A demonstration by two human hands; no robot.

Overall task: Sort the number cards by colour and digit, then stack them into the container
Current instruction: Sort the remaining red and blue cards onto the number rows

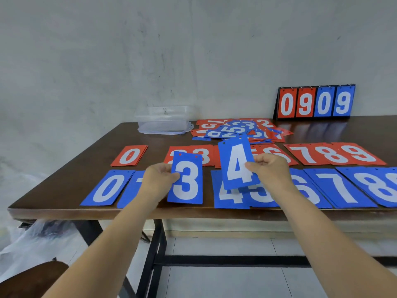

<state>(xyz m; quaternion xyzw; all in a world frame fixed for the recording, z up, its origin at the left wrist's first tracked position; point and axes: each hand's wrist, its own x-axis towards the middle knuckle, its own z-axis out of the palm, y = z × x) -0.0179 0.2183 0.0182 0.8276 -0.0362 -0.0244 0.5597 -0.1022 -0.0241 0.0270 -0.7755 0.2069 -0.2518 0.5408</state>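
The left hand (pixel 159 176) pinches a blue 3 card (pixel 185 183) by its left edge, thumb on the face, and holds it upright above the near row. The right hand (pixel 269 168) pinches a blue 4 card (pixel 237 164) by its right edge. This card tilts slightly left and hangs over the blue 4 pile (pixel 229 197) lying on the tabletop (pixel 71 175). Both held cards have two small holes along the top edge.

Two rows of sorted cards lie on the dark wooden tabletop. The far row is red, with a red 0 pile (pixel 129 155) at the left, a gap, then red cards running rightward to a red 7 (pixel 305 154), a red 8 (pixel 332 157) and a red 9 (pixel 361 154) (the middle ones are partly hidden behind the held cards). The near row is blue. A blue 0 pile (pixel 108 188) lies at the left, with a card beside it mostly covered by the left forearm. Right of the right arm lie a blue 6 (pixel 307 191), a blue 7 (pixel 341 188) and a blue 8 (pixel 378 187), the last cut off by the frame edge.

Behind the rows lies an unsorted heap (pixel 238 129) of mixed red and blue cards. Just left of it the clear plastic container (pixel 164 120) stands near the wall. At the far right a flip scoreboard (pixel 314 102) reads 0 9 0 9, two red and two blue.
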